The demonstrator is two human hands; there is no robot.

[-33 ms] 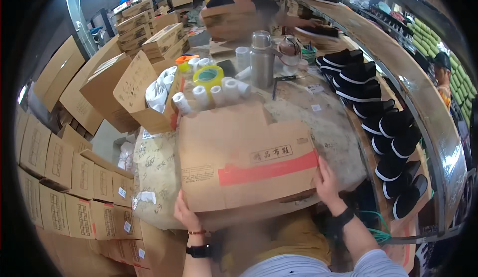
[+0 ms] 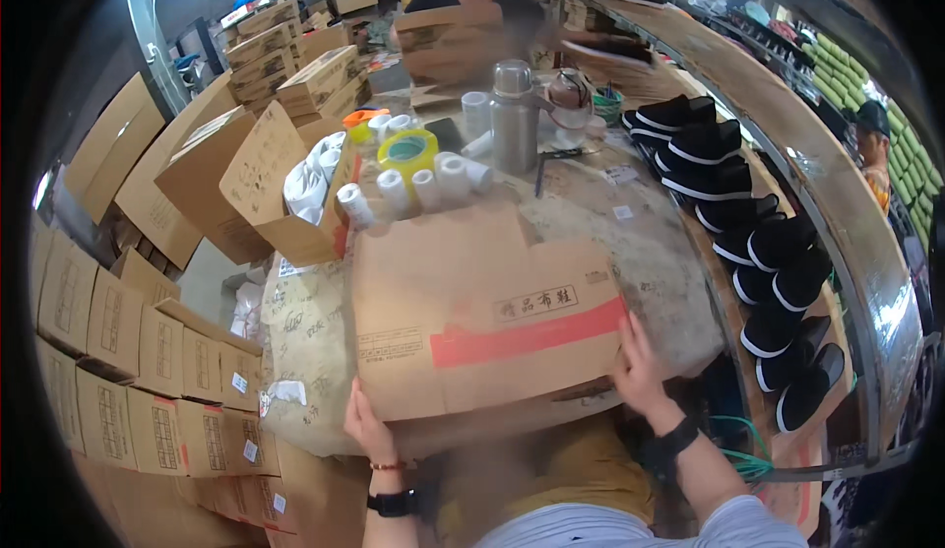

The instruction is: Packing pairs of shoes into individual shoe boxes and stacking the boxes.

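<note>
Holding the carton (image 2: 482, 302), whose width likely calls for two grips, the left hand (image 2: 370, 426) and right hand (image 2: 642, 369) pinch its left and right edges between their fingers, over the near side of the table (image 2: 674, 287).

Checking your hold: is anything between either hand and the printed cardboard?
Nothing visible: the left hand is at the cardboard's near left corner, the right hand at its right edge. The white rolls stand beyond its far edge, not between.
</note>
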